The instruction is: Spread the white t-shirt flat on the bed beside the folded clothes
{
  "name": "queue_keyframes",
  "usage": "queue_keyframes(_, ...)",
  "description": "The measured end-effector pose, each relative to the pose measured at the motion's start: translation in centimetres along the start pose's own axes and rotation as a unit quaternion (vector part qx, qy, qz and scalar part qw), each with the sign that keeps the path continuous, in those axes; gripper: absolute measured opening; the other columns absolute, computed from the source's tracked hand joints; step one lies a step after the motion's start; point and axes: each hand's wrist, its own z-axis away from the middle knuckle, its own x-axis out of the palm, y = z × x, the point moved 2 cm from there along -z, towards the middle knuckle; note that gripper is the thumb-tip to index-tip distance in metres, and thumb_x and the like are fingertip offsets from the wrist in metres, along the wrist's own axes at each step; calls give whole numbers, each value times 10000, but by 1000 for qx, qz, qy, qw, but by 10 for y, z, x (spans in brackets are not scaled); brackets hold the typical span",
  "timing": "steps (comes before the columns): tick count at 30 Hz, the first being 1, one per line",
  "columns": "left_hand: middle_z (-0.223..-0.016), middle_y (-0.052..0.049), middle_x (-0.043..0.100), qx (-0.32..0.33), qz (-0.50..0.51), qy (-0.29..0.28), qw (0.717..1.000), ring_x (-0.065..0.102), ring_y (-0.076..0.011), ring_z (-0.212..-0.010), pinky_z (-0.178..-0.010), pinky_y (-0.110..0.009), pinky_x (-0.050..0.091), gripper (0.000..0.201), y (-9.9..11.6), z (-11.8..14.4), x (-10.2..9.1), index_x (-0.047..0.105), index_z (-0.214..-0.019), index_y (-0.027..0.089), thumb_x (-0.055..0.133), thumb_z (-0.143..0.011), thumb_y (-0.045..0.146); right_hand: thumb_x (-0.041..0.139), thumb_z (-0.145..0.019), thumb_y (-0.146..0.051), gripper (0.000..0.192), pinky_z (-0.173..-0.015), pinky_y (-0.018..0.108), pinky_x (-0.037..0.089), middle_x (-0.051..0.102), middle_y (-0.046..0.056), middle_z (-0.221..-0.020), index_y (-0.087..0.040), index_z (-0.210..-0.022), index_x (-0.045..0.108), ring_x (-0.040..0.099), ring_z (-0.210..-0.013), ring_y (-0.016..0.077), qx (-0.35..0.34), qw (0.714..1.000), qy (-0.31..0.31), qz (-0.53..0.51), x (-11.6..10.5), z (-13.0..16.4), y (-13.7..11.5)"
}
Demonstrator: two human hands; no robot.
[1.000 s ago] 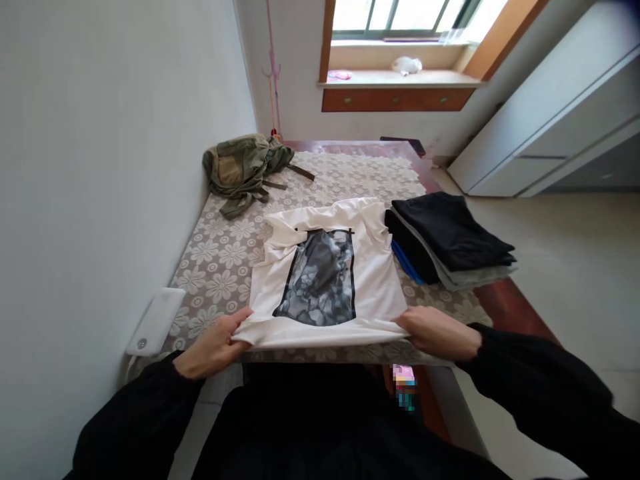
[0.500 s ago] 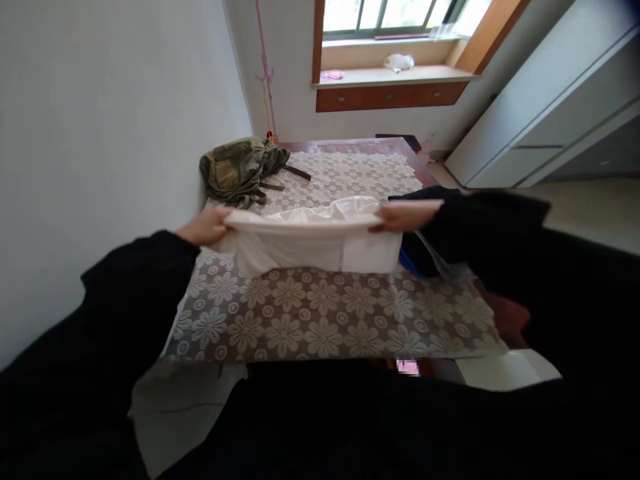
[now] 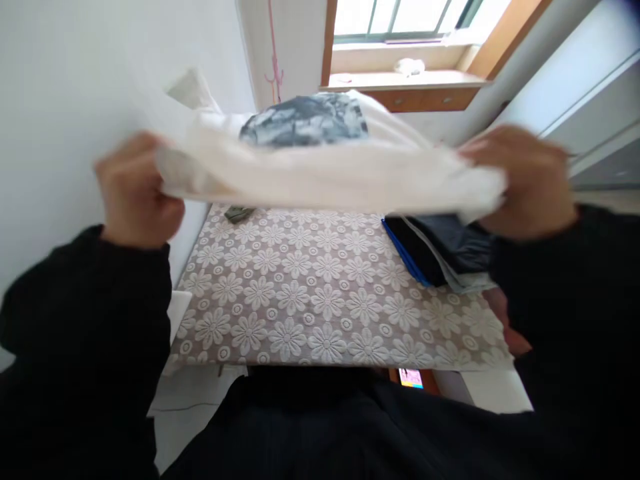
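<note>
left hand [image 3: 135, 190] and right hand [image 3: 523, 180] each clenched on an end of white cotton t-shirt with grey print [image 3: 320, 157], lifted clear above floral lace tablecloth [image 3: 320, 300], stretched flat, likely to keep folds. dark folded clothes stack [image 3: 440, 247] at right edge.

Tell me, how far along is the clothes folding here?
Done: a stack of dark folded clothes sits on the right of the flowered tablecloth. In hand: the left hand and right hand hold the white printed T-shirt in the air, folded over. Left: the T-shirt is not on the stack.
</note>
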Motion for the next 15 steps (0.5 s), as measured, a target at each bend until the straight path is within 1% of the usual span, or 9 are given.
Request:
queue_keyframes(1,-1343,-45,629,24,-17,27,999,564,-215,-1256,-1081,-367,451,336,3,23,16,665,-1123,167,502,-834,117,609,-941,-321,219,-1005,481,495,682,20,-1132,-406,-1123,696,558,-1190,272,-34,996,44,66,4,5,0)
queue_keyframes(2,-1287,-24,675,44,-25,1,999,617,-200,-1175,-1022,-345,488,351,4,46,35,697,-1094,212,477,-840,111,560,-937,-248,290,-999,503,482,674,46,-1139,-362,-1163,701,577,-1145,277,-61,988,54,131,16,13,1)
queue_keyframes(3,-1261,-20,695,55,-29,-65,996,644,-205,-1144,-969,-337,517,372,5,69,55,714,-1096,220,475,-835,108,503,-920,-168,374,-956,496,493,678,73,-1108,-319,-1198,703,600,-1068,269,-87,981,29,172,34,24,4)
queue_keyframes(4,-1210,-37,720,51,-22,-89,994,665,-219,-1103,-924,-341,536,402,4,91,73,731,-1061,212,455,-795,91,459,-886,-87,465,-938,477,500,685,86,-1082,-287,-1230,699,610,-1035,260,-85,979,-1,187,57,37,9)
queue_keyframes(5,-1204,-46,726,44,-10,-139,989,663,-229,-1122,-927,-342,537,461,3,112,90,735,-1080,211,438,-756,72,443,-844,-33,531,-932,459,507,690,91,-1073,-269,-1245,699,616,-1016,253,-76,980,-30,183,81,52,15)
queue_keyframes(6,-1199,-48,729,37,6,-184,982,663,-232,-1132,-938,-338,536,507,2,134,104,735,-1100,220,433,-725,62,430,-808,7,581,-921,440,516,695,92,-1067,-259,-1247,703,620,-994,245,-72,982,-53,169,104,68,20)
queue_keyframes(8,-1193,-52,730,10,44,-238,970,672,-226,-1115,-958,-330,534,560,3,174,124,727,-1118,227,435,-672,53,422,-754,45,650,-909,417,523,696,95,-1098,-251,-1263,699,618,-994,241,-54,984,-101,139,143,100,25)
queue_keyframes(11,-1152,-45,745,-50,69,-280,956,675,-239,-1110,-941,-343,545,524,9,225,133,721,-1052,247,449,-645,60,437,-692,56,726,-890,400,517,687,92,-1112,-270,-1291,684,614,-996,244,-19,982,-165,86,173,136,14)
queue_keyframes(15,-1161,-47,748,-97,66,-315,942,639,-264,-1205,-1053,-407,499,456,24,259,121,705,-899,249,444,-591,36,441,-721,21,681,-828,340,489,685,68,-1003,-318,-1249,705,631,-931,222,52,956,-288,-3,176,157,-19)
